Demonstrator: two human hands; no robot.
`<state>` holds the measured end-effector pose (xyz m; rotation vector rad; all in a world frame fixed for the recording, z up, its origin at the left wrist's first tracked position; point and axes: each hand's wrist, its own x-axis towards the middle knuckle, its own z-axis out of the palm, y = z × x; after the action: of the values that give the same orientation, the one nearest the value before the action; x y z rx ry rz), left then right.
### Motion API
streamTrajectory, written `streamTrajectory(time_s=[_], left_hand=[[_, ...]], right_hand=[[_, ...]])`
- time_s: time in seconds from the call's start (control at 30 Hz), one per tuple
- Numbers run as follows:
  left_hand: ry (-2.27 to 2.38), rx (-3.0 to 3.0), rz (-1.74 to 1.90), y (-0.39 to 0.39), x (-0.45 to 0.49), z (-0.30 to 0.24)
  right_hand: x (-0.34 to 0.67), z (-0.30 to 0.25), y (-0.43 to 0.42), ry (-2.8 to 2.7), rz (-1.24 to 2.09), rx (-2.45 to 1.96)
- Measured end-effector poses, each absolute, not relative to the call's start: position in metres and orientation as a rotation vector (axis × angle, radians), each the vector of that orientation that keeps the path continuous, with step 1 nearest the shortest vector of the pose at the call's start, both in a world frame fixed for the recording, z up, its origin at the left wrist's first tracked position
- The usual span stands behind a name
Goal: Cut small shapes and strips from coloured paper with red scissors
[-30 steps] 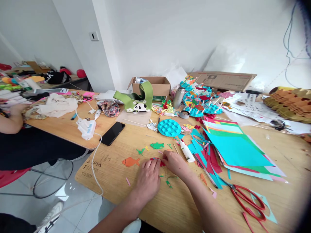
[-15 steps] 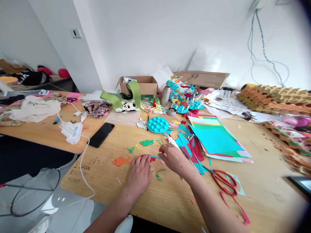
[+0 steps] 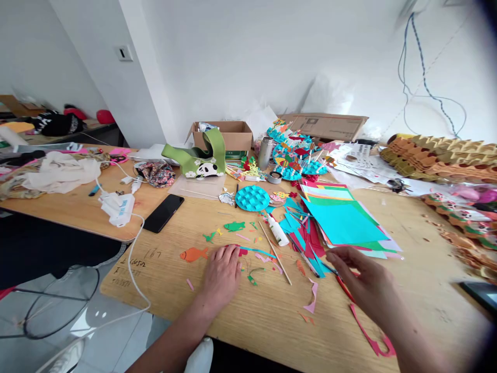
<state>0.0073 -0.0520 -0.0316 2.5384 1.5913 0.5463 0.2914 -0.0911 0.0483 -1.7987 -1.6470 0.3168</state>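
At the far left stands another table (image 3: 77, 217) with a white cloth (image 3: 58, 173) on it. Behind it the room has white walls and a light switch (image 3: 123, 53). The floor below is grey and shiny. A white plug box (image 3: 116, 207) and a black phone (image 3: 163, 213) lie where the 2 tops meet.

I sit at the near edge of the wooden worktop (image 3: 419, 259). An orange paper fish (image 3: 193, 254) lies near the left edge. My left hand (image 3: 223, 269) is just to its right. It lies flat and loose, gripping nothing. Its fingertips (image 3: 235, 252) touch a small red paper piece (image 3: 243, 252). A green paper fish (image 3: 234, 226) lies a bit farther back.

At the back edge are a green panda bag (image 3: 198, 158) and a cardboard box (image 3: 225, 135). In the middle lies a round teal paper disc (image 3: 252, 198). Nearer to me are a white glue bottle (image 3: 277, 230) and a thin wooden stick (image 3: 275, 254).

Next comes a stack of coloured paper (image 3: 341, 220), teal on top. My right hand (image 3: 365, 280) hovers just in front of it, near the near edge. Its fingers are stretched out and hold nothing. A long red paper strip (image 3: 368, 336) lies close by.

At the far right corner brown trays (image 3: 438, 155) are piled up. Blue wires (image 3: 423, 67) hang on the wall above.
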Motion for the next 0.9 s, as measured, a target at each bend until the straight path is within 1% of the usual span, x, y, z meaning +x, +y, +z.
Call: streamTrajectory(time_s=[0.1,0.23,0.43,0.63,0.9], left_hand=[[1.571,2.519,0.56,-0.052,0.007,-0.028],[1.56,2.484,0.561,-0.051,0.006,-0.024],[1.504,2.428,0.511,-0.041,-0.001,-0.02],[1.373,2.398,0.483,-0.017,-0.01,-0.021],[1.254,2.25,0.515,0.001,-0.018,-0.023]], right_hand=[[0.271,0.027,-0.104,-1.793,0.31,-1.714],[0.23,0.009,-0.102,-2.142,0.259,-1.536],[0.186,0.003,-0.071,-2.368,0.187,-1.593],[0.185,0.001,-0.062,-2.38,0.198,-1.557],[0.202,-0.008,-0.078,-2.134,0.254,-1.475]])
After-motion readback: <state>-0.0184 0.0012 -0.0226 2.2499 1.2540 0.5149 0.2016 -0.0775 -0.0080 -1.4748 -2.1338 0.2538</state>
